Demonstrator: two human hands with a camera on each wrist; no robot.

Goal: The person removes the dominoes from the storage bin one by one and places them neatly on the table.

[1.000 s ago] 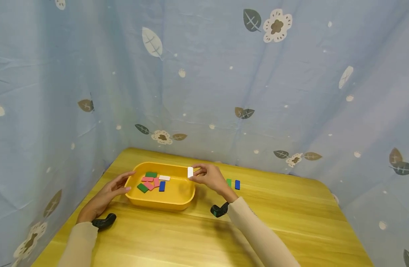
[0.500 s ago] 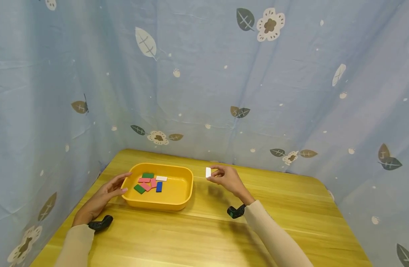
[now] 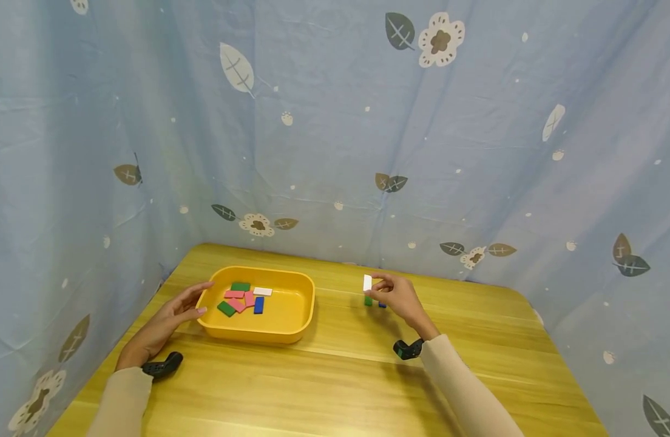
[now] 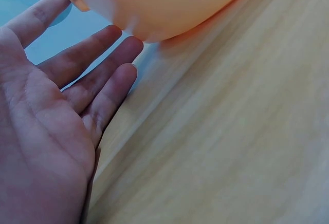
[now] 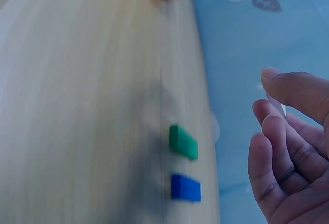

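A patterned curtain (image 3: pixel 313 121) surrounds the wooden table (image 3: pixel 313 388). The yellow tray (image 3: pixel 286 312) rests on the table's left half. The left hand (image 3: pixel 168 318), fingers spread, touches the tray's left end. The right hand (image 3: pixel 399 298) pinches a white block (image 3: pixel 367 283) above the table, near a green block (image 5: pixel 183 143) and a blue block (image 5: pixel 186 188). Seven more blocks (image 3: pixel 250 298) lie inside the tray.

Free lane on the table (image 3: pixel 335 370) between tray (image 3: pixel 284 311) and right hand (image 3: pixel 399 297), plus the wide near strip. Left hand (image 3: pixel 165 325) blocks the tray's left end. Curtain (image 3: pixel 324 121) closes off the far edge. From above, tray's right half is free; tiles (image 3: pixel 250 298) crowd the left. Below the right hand: green block (image 5: pixel 183 143), blue block (image 5: pixel 186 188), small gap between.
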